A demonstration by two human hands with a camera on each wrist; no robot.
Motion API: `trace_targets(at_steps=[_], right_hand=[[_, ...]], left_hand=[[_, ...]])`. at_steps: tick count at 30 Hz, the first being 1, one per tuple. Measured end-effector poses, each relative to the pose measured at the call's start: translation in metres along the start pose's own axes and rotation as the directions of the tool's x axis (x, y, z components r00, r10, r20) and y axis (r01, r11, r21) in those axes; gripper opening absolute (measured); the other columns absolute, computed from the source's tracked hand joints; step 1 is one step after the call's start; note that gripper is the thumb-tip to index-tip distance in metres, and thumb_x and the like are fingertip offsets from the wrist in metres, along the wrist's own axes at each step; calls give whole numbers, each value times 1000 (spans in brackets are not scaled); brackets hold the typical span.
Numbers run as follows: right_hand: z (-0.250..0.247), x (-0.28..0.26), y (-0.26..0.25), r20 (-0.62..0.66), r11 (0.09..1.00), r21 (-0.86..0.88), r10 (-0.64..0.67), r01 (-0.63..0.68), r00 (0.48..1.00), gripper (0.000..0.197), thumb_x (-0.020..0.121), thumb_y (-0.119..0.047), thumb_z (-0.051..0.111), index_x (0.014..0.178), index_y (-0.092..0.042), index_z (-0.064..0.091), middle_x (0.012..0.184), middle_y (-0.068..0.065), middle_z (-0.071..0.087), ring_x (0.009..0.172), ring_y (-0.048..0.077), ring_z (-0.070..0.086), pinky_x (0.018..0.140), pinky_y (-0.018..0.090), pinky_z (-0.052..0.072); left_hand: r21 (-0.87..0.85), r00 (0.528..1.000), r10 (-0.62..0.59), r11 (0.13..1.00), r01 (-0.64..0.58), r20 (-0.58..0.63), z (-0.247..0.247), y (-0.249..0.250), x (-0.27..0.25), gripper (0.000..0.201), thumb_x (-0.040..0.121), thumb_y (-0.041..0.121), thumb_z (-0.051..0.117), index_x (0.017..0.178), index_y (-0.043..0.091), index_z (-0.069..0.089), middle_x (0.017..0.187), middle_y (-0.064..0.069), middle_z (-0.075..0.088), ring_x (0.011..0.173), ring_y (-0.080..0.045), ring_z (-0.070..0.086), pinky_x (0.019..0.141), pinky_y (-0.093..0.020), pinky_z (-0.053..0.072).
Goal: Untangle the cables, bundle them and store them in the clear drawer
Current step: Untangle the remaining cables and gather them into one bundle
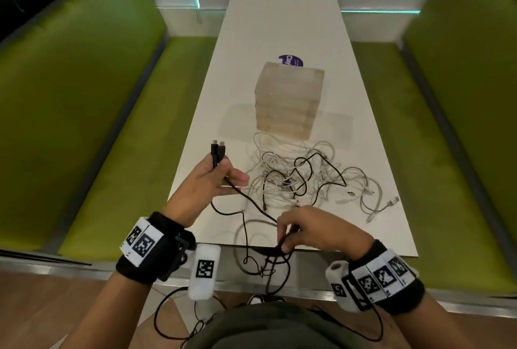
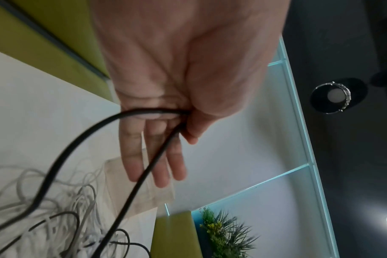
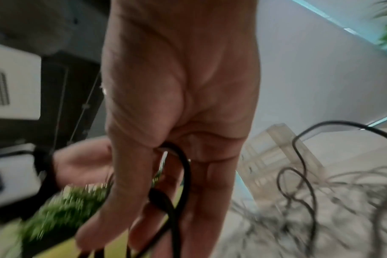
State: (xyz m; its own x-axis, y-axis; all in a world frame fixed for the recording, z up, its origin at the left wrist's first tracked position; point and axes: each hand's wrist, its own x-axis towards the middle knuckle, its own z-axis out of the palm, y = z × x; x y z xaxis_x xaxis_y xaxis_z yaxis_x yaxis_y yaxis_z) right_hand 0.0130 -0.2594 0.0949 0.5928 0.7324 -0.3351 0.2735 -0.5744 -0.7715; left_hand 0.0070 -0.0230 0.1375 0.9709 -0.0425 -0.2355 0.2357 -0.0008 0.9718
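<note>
Head view, with both wrist views. The left hand [image 1: 207, 178], left of frame centre, pinches the two plug ends of a black cable [image 1: 251, 203] between thumb and fingers, plugs pointing up the frame; its other fingers lie straight in the left wrist view. The right hand [image 1: 313, 228], at lower centre over the near edge of the bench [image 1: 279, 27], has its grip closed on the same black cable, which passes between its fingers in the right wrist view. From there the cable hangs in loops below the bench edge.

The remaining white cables [image 1: 293, 169] lie in a loose tangle at mid-frame, with another run of black cable threaded through them. The clear drawer unit [image 1: 288, 99] stands just behind the tangle, its drawers apparently all closed.

Judged stage: gathering the first cable into a bundle; nothing is stored yet.

Risks: the hanging loops may knot on themselves or catch on the wrist cameras' own leads below the bench. If the black run in the pile belongs to this cable, pulling would drag the white cables forward and tighten the tangle.
</note>
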Motion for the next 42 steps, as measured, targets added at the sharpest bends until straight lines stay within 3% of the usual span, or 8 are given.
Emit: trace_targets(at_steps=[6,10,15,19,22,28,34,42], right_hand=[[49,9,32,176,974,-218,-14,53,984,26,78,-10,68,103,-18,67,119,-2,58,101,14,59,86,36,50],[65,2,44,251,981,-195,48,1,967,35,83,-9,65,116,-19,63,122,0,58,106,14,58,88,29,49],[38,-19,65,-67,986,80,154,-149,986,17,88,-13,62,104,-15,67,101,-2,67,82,3,59,77,16,48],[-2,-39,120,-629,883,221,454,-414,631,12,89,-5,58,93,-13,66,94,1,66,76,14,60,69,20,48],[-27,-53,165,-660,660,401,689,-635,300,24,93,-22,53,94,0,63,91,16,67,80,30,62,76,39,52],[-32,-49,184,-560,505,606,820,-615,122,28,84,-20,66,87,8,63,84,22,64,76,31,59,67,39,49],[-36,-46,160,-726,734,619,670,-280,152,11,88,-16,63,90,-7,58,94,18,67,80,26,57,75,40,47],[-45,-19,41,-777,807,492,238,326,583,11,86,6,59,90,-3,59,81,16,67,75,15,68,73,19,52]], left_hand=[[-133,996,71,988,-79,-59,9,-2,2,21,103,19,36,88,10,47,53,6,35,50,-17,52,64,-29,55],[-376,994,27,924,-67,-110,7,7,6,27,102,22,37,79,16,49,53,9,28,43,-5,22,41,-18,21],[-492,995,13,869,-58,-94,3,18,8,26,99,30,38,81,16,51,51,11,24,40,-3,18,41,-21,10],[-539,1000,27,842,-26,-6,6,18,7,24,83,26,40,87,9,56,55,7,27,41,-5,22,42,-22,15],[-529,999,41,848,-18,32,14,14,10,21,88,15,35,89,8,55,56,6,34,43,-6,26,43,-20,22],[-446,989,128,891,-84,68,31,7,17,20,96,9,37,88,10,56,69,2,56,53,-7,42,50,-17,37],[-364,992,107,928,-76,66,42,-7,22,19,96,15,41,89,6,57,66,0,59,58,-14,54,58,-22,47],[-258,996,32,966,-10,81,92,-31,43,24,102,11,37,94,4,59,82,-6,74,76,-18,69,71,-28,56]])
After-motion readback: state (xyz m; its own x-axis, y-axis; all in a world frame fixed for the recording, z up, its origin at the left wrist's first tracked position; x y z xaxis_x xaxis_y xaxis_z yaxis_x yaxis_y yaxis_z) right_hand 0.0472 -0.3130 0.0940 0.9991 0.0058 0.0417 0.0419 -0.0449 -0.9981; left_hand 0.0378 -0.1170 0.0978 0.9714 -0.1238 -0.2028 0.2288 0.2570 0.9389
